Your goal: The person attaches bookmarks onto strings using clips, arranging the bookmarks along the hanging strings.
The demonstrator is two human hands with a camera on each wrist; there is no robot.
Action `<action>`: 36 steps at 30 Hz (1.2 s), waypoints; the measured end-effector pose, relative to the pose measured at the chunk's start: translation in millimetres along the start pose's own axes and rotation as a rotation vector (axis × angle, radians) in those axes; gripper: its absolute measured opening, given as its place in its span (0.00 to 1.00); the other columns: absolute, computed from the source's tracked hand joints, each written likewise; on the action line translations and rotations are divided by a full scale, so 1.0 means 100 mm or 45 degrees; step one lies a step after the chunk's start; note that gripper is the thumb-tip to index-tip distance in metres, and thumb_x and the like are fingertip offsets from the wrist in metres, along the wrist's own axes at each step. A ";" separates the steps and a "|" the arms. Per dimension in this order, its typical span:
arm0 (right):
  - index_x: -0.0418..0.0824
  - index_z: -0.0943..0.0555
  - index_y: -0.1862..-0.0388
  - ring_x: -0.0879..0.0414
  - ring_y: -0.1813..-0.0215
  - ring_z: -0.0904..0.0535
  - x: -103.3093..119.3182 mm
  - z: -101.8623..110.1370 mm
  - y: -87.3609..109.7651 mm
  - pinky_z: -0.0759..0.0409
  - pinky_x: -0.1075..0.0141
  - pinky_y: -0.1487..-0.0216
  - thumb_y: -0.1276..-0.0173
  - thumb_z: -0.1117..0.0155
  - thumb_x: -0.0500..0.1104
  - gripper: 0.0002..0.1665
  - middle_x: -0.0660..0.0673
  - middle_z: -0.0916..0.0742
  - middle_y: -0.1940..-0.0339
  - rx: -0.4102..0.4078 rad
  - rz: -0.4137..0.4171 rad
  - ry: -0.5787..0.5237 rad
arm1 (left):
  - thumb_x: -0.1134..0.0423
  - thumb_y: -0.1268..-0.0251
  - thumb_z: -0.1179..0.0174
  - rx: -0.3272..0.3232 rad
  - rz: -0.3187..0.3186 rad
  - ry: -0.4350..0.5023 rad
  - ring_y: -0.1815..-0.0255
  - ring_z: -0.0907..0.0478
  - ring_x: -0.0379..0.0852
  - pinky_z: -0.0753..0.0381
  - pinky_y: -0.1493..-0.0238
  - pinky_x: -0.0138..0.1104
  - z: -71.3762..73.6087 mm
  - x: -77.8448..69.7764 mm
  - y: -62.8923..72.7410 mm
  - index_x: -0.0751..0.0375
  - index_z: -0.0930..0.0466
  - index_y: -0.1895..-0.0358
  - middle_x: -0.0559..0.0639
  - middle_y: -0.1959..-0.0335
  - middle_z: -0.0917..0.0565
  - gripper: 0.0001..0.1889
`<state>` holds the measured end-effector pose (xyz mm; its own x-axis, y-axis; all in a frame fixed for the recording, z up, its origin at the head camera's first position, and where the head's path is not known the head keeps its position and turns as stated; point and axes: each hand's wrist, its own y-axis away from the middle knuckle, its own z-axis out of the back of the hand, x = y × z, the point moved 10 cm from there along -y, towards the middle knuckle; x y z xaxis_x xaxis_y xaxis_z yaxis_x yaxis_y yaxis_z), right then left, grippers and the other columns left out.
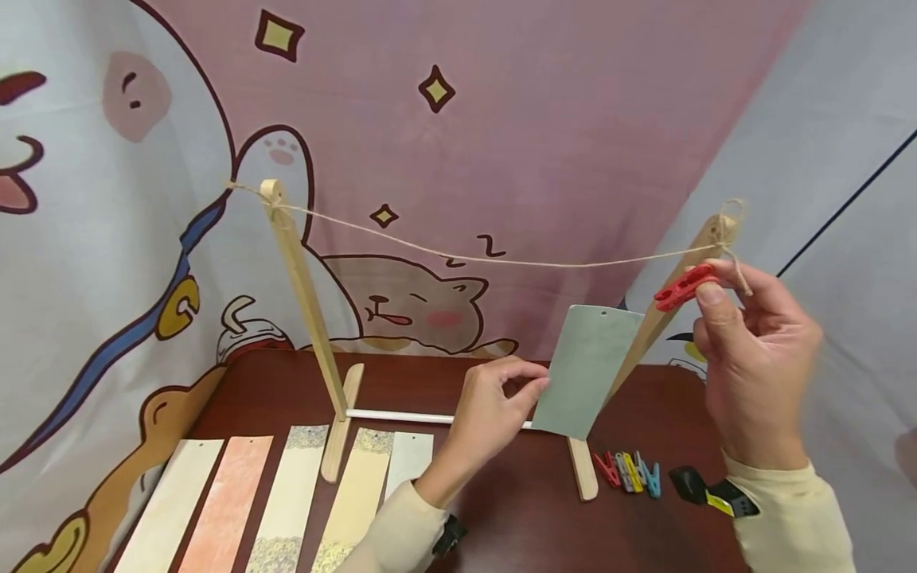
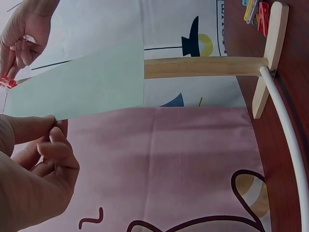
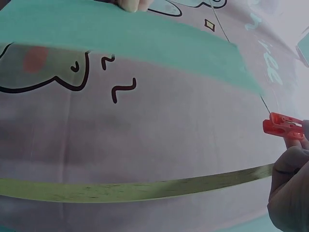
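Observation:
My left hand (image 1: 497, 406) pinches the left edge of a pale green paper strip (image 1: 589, 370) between thumb and fingertips. The strip stands nearly upright, with a small hole near its top edge, just below the string (image 1: 516, 262). A red clothespin (image 1: 685, 288) is held between thumb and fingers of my right hand (image 1: 759, 350), beside the top of the right wooden post (image 1: 662, 302). In the right wrist view the clothespin (image 3: 284, 126) is close to the strip's end but apart from it. The left wrist view shows the strip (image 2: 96, 84) above my left thumb.
The string sags between two wooden posts, the left one (image 1: 308, 310) joined to the right by a white rod (image 1: 401, 416). Several paper strips (image 1: 232, 497) lie at the table's front left. Several coloured clothespins (image 1: 630, 473) lie right of the stand's foot (image 1: 583, 469).

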<state>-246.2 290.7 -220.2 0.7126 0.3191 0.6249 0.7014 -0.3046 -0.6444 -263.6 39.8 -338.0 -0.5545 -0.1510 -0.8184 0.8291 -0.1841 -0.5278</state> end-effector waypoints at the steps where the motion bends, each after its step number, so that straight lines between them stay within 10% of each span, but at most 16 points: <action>1: 0.11 0.24 0.38 0.54 0.80 0.40 0.00 -0.02 0.00 0.46 0.68 0.82 0.26 0.38 0.18 0.19 0.27 0.14 0.51 0.003 -0.001 0.012 | 0.71 0.29 0.26 -0.009 0.002 -0.001 0.60 0.15 0.38 0.18 0.57 0.32 0.01 0.00 0.00 0.64 0.06 0.56 0.49 0.61 0.08 0.04; 36: 0.09 0.23 0.43 0.54 0.85 0.40 0.29 -0.30 -0.26 0.45 0.68 0.82 0.31 0.32 0.18 0.20 0.24 0.13 0.53 0.003 0.175 -0.014 | 0.69 0.29 0.26 -0.004 0.033 0.030 0.60 0.18 0.32 0.18 0.57 0.30 -0.21 -0.11 -0.18 0.61 0.05 0.57 0.43 0.59 0.07 0.03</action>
<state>-243.5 280.6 -171.9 0.8019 0.2839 0.5258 0.5970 -0.3440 -0.7248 -271.1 64.8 -324.1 -0.5309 -0.1329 -0.8370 0.8436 -0.1770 -0.5069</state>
